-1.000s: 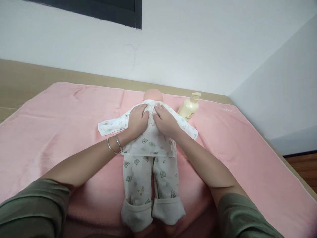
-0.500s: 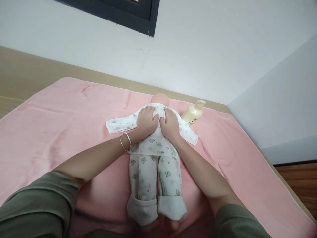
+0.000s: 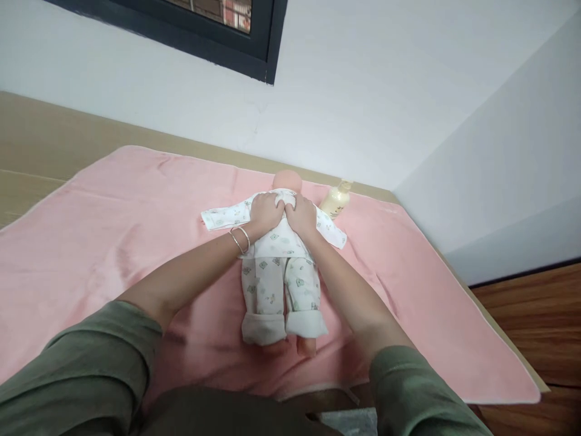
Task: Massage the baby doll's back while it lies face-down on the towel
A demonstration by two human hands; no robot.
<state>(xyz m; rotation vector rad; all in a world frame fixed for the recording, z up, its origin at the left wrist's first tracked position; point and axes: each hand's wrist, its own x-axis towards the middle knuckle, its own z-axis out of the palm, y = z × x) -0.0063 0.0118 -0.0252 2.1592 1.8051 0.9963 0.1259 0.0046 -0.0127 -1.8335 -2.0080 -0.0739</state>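
Observation:
A baby doll (image 3: pixel 287 181) in a white patterned top (image 3: pixel 284 241) and white patterned trousers (image 3: pixel 270 284) lies on a pink cloth (image 3: pixel 172 200), its head toward the wall and its feet toward me. My left hand (image 3: pixel 266 212) rests spread on the left side of the doll's upper body. On the right side lies my right hand (image 3: pixel 300 214), also flat, the two thumbs close together near the middle. Neither hand grips anything. Two bangles circle my left wrist. A cream pump bottle (image 3: pixel 334 200) lies tilted beside the doll's right-hand sleeve.
Beyond the pink cloth runs a strip of tan surface (image 3: pixel 181 142) along the white wall (image 3: pixel 345 91). A dark window frame (image 3: pixel 258 57) is at the top. Brown wood (image 3: pixel 535 315) shows at the lower right.
The view has shifted, so the doll and bottle look smaller and more of the window and the cloth's near edge shows. Both hands are still on the doll's upper body, thumbs slightly closer together.

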